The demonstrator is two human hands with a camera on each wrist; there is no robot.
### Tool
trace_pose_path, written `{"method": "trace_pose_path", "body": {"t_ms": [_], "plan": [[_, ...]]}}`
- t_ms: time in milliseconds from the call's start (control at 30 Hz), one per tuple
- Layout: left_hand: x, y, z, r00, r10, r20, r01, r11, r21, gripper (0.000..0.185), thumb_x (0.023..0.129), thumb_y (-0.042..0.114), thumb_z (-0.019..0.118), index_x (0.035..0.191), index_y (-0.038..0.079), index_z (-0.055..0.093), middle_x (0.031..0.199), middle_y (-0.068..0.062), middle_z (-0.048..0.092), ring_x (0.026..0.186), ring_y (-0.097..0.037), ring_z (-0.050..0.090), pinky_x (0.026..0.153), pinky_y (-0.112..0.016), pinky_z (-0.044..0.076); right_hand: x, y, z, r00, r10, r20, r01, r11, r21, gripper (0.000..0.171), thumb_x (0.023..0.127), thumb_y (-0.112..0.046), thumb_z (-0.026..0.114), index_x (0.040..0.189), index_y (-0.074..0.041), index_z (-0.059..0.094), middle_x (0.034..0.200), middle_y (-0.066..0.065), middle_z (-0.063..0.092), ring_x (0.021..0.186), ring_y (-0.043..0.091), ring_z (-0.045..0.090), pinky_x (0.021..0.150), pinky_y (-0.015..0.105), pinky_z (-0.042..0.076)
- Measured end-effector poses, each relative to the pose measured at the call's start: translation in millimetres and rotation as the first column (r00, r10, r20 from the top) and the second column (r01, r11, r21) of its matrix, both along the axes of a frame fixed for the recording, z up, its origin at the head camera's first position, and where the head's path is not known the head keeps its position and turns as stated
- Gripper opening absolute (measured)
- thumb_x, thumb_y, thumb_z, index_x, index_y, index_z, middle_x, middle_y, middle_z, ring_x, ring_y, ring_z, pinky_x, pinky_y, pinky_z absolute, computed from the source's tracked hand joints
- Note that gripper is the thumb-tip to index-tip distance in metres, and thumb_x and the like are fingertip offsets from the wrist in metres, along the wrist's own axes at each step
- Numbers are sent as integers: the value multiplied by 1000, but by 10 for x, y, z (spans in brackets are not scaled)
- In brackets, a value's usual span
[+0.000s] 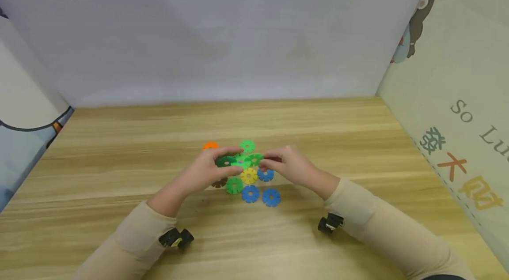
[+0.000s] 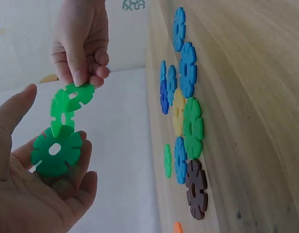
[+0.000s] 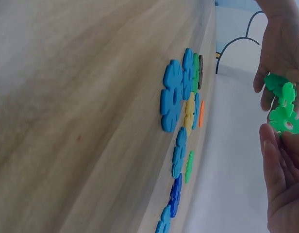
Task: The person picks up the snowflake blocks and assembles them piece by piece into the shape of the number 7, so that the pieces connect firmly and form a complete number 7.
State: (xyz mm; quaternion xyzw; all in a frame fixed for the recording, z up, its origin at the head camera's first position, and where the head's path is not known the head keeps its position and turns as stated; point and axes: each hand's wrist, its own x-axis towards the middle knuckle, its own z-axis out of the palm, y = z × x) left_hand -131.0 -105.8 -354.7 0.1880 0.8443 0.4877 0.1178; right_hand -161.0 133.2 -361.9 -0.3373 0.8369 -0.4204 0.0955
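Three interlocked green notched discs hang in a short chain above the table, between the two hands. My right hand [image 1: 293, 167] pinches the disc at one end [image 2: 84, 93] between thumb and fingers. The middle disc [image 2: 57, 116] is a lighter green and stands slotted between the other two. At the far end, a darker green disc [image 2: 42, 155] lies against the fingers of my left hand [image 1: 199, 173]. That hand's thumb is spread well away from the disc, and its palm faces the chain.
Loose notched discs lie on the wooden table [image 1: 119, 147] below the hands: several blue ones [image 1: 271, 202], a yellow one [image 1: 249, 181], a green one [image 1: 234, 191], a brown one [image 2: 198, 196], a light green one [image 1: 247, 141] and an orange one [image 1: 210, 145]. A pale backdrop [image 1: 222, 50] rises behind.
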Motion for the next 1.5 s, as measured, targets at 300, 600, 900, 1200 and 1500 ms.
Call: {"method": "trace_pose_path", "body": {"t_ms": [300,600,900,1200,1500], "plan": [[-66,96,36,985,-37,-169,16,992,-124,34,89,29,65,119,12,64,119,-6,61,107,-23,57,86,-44,47,20,-71,-17,1000,-10,2,10,1000,18,13,92,-11,60,93,-3,70,82,2,70,78,21,68,66,21,52],[-117,48,75,984,-80,-157,74,996,-44,19,92,17,60,106,8,70,103,-6,68,66,-18,56,63,-30,48,21,-129,45,997,-29,70,29,1000,-4,14,92,-10,60,97,-1,69,84,3,70,80,23,67,71,23,52],[-135,14,96,976,-42,-215,29,997,-65,17,91,16,62,100,5,71,93,-3,68,74,-19,58,65,-30,49,-26,-131,-54,994,-5,109,1,999,32,19,90,-12,63,102,1,68,94,4,69,85,9,65,74,21,51],[-155,-52,54,972,-117,-206,107,993,-56,13,91,18,63,91,9,71,84,-3,64,68,-16,53,60,-27,46,-38,-169,-145,993,32,116,-45,993,111,19,91,-13,62,105,-2,67,98,2,68,90,11,63,77,21,49],[-154,-126,70,968,-157,-197,145,987,-73,15,92,16,60,102,9,69,88,0,64,68,-12,53,61,-26,47,-61,-292,-209,995,66,79,-79,980,181,25,91,-16,63,112,-4,65,109,4,66,100,15,61,84,29,49]]}}
